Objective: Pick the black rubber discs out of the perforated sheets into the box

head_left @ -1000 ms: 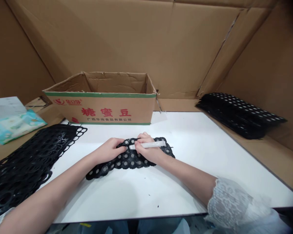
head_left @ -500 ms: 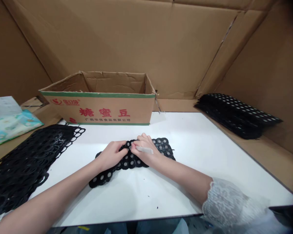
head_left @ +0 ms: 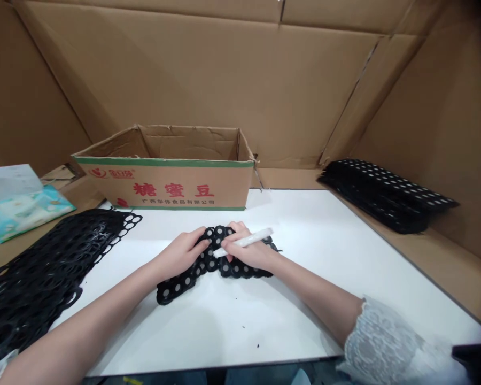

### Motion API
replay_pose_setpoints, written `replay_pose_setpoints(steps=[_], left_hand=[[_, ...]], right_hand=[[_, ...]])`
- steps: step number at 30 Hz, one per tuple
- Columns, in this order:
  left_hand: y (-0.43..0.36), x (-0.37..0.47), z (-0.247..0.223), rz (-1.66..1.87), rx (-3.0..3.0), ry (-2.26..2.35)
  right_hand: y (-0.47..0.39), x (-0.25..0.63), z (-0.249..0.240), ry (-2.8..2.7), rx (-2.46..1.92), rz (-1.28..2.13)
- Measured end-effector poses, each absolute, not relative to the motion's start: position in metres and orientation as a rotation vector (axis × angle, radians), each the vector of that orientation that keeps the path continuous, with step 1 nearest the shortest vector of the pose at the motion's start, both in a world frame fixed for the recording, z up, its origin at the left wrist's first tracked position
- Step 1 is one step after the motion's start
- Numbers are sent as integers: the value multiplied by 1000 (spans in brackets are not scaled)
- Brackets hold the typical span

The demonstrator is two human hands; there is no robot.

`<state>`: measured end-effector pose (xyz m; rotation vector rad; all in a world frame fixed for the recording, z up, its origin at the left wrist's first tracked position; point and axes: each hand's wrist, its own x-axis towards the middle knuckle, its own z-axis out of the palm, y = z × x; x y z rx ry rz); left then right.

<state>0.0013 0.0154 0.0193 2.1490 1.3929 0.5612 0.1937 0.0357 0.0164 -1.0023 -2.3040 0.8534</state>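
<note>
A black sheet of joined rings with pale grey round centres (head_left: 225,268) lies bent on the white table (head_left: 296,315), its left part angled toward me. My left hand (head_left: 183,255) grips the sheet near its middle, thumb on top and the other fingers partly hidden. Between the thumb and fingers of my right hand (head_left: 250,250) is a white pen-shaped tool (head_left: 246,239). Its lower tip points down at the rings just right of my left thumb; whether it touches them I cannot tell. Part of the sheet is covered by my right hand.
A cardboard box (head_left: 176,184) with red lettering stands at the back. Black ring-shaped netting (head_left: 44,267) is heaped on the left, beside a blue tissue pack (head_left: 24,211). Stacked black dotted sheets (head_left: 385,195) lie at the right. Cardboard walls (head_left: 208,69) enclose the table.
The tool has swung so its full length shows, its tip now lower on the sheet. The sheet is more bent at the middle, and my right hand has turned slightly. The view has shifted a little.
</note>
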Motion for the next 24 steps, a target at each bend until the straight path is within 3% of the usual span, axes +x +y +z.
replay_pose_setpoints(steps=[8, 14, 24], left_hand=[[14, 1, 22, 535, 2028, 1444], [11, -7, 31, 200, 1915, 1282], [12, -7, 28, 300, 1871, 1297]], right_hand=[[30, 193, 13, -2314, -991, 872], [31, 191, 12, -2370, -1070, 675], [25, 182, 6, -2366, -1122, 503]])
